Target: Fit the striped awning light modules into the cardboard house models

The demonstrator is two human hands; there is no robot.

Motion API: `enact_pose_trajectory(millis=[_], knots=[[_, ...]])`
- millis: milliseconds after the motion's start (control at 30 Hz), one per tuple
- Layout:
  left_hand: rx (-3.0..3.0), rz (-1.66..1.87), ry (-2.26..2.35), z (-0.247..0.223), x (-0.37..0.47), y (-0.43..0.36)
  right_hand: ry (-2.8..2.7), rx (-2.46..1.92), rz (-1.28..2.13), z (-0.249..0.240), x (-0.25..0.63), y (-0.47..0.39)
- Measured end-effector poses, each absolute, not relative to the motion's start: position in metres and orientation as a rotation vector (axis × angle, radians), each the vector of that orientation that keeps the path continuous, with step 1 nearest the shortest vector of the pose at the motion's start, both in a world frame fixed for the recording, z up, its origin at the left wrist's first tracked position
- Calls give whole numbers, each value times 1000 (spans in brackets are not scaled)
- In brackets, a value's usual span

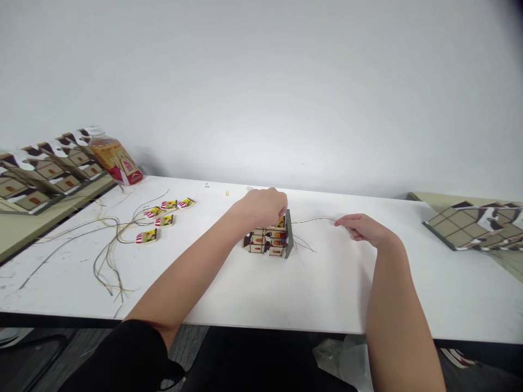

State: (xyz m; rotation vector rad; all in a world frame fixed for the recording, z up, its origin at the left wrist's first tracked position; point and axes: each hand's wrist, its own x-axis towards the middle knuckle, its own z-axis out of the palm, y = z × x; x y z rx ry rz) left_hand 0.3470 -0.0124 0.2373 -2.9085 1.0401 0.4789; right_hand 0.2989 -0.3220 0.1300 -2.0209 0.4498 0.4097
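Note:
A small model house (265, 242) lies on its side at the middle of the white table, its grey base (290, 234) facing right. Over its upper part is my left hand (265, 207), fingers closed; what they hold, if anything, is hidden behind the hand. A thin wire (312, 219) runs from the base toward the right. My right hand (359, 226) pinches the far end of that wire between thumb and fingers. More fine wires (305, 246) stick out from the base below it.
Several small colourful stall pieces (164, 220) with long wires (110, 256) lie at the left. Model houses (53, 174) and a bottle (116, 158) stand at the far left. More houses (482, 226) lie at the right. A wall rises behind the table (261, 294).

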Motion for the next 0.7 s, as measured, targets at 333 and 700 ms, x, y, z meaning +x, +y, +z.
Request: enact_pose_trajectory(millis=[333, 700], knots=[[-2914, 501, 1108, 229, 349, -14, 466, -2055, 417, 129, 300, -322], [-2878, 500, 1095, 230, 349, -14, 477, -2047, 423, 128, 302, -321]])
